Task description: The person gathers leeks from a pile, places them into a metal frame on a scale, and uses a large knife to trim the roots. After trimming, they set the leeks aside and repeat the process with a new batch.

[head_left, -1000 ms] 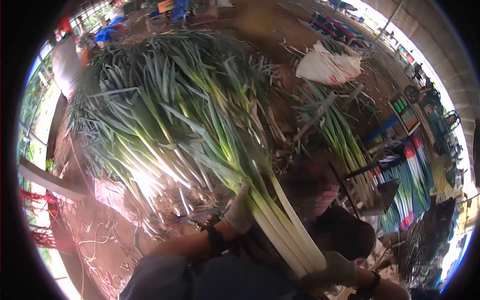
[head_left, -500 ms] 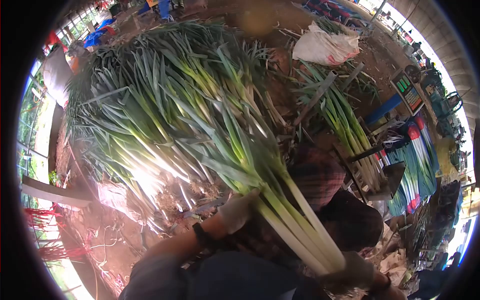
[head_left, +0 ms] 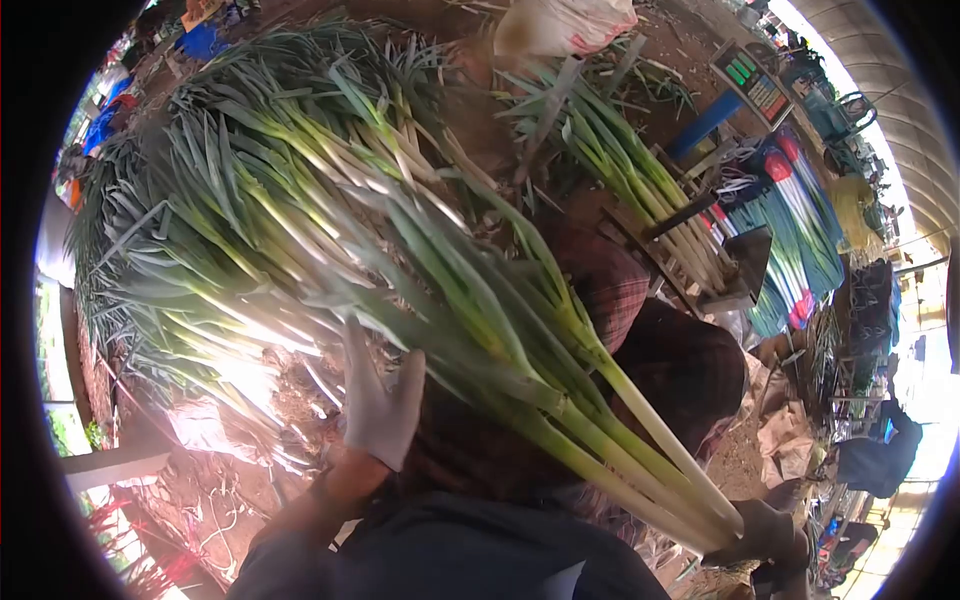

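Note:
A bunch of leeks point(head_left: 570, 410) slants across my lap, its green leaves toward the upper left and its white ends at the lower right. My right hand point(head_left: 755, 532), in a dark glove, is closed around the white root ends. My left hand point(head_left: 380, 400), in a pale glove, is raised off the bunch with thumb and fingers apart, holding nothing. Beyond it lies a large pile of leeks point(head_left: 230, 200), with leaves to the back and roots toward me.
A metal frame point(head_left: 740, 265) to the right holds more leeks point(head_left: 640, 185). Behind it stands a digital scale display point(head_left: 752, 82). Bundles with red-banded ends point(head_left: 795, 240) lie farther right. A white sack point(head_left: 565, 25) sits at the back. Red strings point(head_left: 130, 545) hang at lower left.
My left hand has let go of the leeks and moved up and left, its fingers spreading. My right hand still grips the root ends, now farther right. The view has shifted.

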A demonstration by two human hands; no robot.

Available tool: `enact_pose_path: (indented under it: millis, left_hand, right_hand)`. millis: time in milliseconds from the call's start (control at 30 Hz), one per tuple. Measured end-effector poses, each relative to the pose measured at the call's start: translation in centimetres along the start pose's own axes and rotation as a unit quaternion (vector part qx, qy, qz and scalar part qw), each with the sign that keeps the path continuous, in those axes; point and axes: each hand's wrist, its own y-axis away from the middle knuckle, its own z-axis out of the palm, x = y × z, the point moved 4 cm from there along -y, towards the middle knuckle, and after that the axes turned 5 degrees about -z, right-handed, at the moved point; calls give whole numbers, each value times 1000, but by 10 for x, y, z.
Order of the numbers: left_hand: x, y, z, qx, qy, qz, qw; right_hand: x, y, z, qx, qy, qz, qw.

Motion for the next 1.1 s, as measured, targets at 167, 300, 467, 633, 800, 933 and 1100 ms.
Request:
enact_pose_path:
  millis: [167,300,467,633,800,933,1100]
  left_hand:
    - [55,25,51,-156,-93,407,895]
    - [36,-9,100,-219,-230,397,861]
    - [10,-64,69,-100,-262,335,899]
    - [65,-47,88,-173,-156,351,907]
    - [68,-52,134,-218,-244,283,902]
    - [65,-54,147,-233,-286,268,890]
    - [50,-63,153,-220,-286,291,886]
  right_hand:
    - [3,-21,4,-90,-128,59,986]
    - [13,-16,13,-74,-170,25,982]
    - [7,-22,17,-97,-211,50,971]
    - [10,-26,20,-110,-223,67,966]
    - [5,-30,18,-111,-170,63,977]
    - [5,-30,18,-98,-261,69,958]
    - [2,-31,18,-92,-257,65,960]
